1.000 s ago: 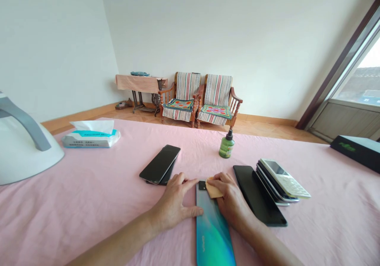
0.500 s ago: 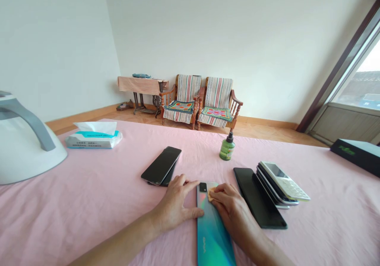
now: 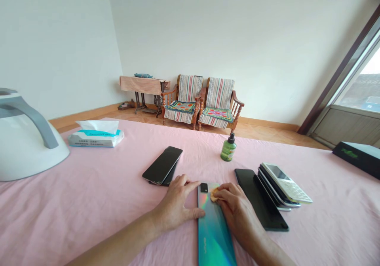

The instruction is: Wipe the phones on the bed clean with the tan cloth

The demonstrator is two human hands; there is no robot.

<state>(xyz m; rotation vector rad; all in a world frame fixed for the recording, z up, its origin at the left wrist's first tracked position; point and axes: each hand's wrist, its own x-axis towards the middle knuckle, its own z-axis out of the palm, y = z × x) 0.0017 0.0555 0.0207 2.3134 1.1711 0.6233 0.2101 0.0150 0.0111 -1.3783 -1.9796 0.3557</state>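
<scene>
the left hand, thumb and forefinger spread wide, touches the left edge of a glossy blue-green rectangular phone lying face down on a pink fabric tablecloth, while the right hand pinches a small yellow cloth against its upper back.

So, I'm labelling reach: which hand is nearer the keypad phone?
Right. The right hand is left of the keypad phone; the left hand is farther left.
</scene>
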